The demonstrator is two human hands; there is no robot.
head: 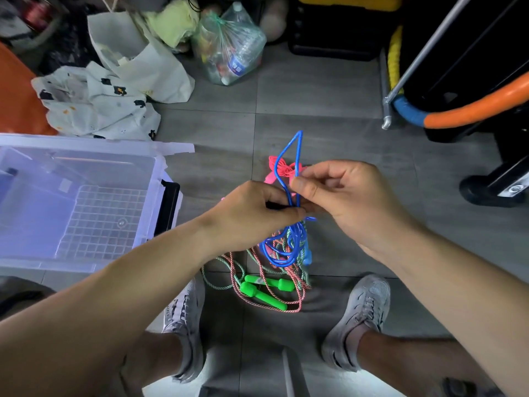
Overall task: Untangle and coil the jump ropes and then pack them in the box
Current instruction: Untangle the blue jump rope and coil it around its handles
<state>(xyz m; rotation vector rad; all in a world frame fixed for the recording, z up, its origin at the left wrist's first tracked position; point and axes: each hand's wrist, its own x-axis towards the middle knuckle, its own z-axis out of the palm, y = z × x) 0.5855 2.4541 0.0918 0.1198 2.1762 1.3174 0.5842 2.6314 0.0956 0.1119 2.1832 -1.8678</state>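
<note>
Holding the blue plastic jump rope (pixel 299 144) above the grey tiled floor (pixel 343 133), both hands worked at one raised loop. The left hand (pixel 254 207) gripped the gathered blue strands at the base of the loop. The right hand (pixel 343 193) pinched one strand between thumb and forefinger just beside it. Below the hands, the rest of the blue rope hung into a tangle with a red-and-white twisted cord (pixel 237 282) and a green-and-white twisted cord (pixel 217 285). Two bright green plastic handles (pixel 263 290) lay on the floor in that tangle, between the person's shoes. A pink rope (pixel 282 167) lay bunched behind the loop.

Caution: pulling the loop upward while the lower coils were still threaded through the twisted cords would probably tighten the snarl and drag the other ropes along. A strand slipping from the pinch could drop back into the pile.

The clear plastic storage box (pixel 160 179) stood open to the left, showing its gridded base; no rope was packed in it. A knotted transparent bag (pixel 229 44) further back held plastic bottles.
</note>
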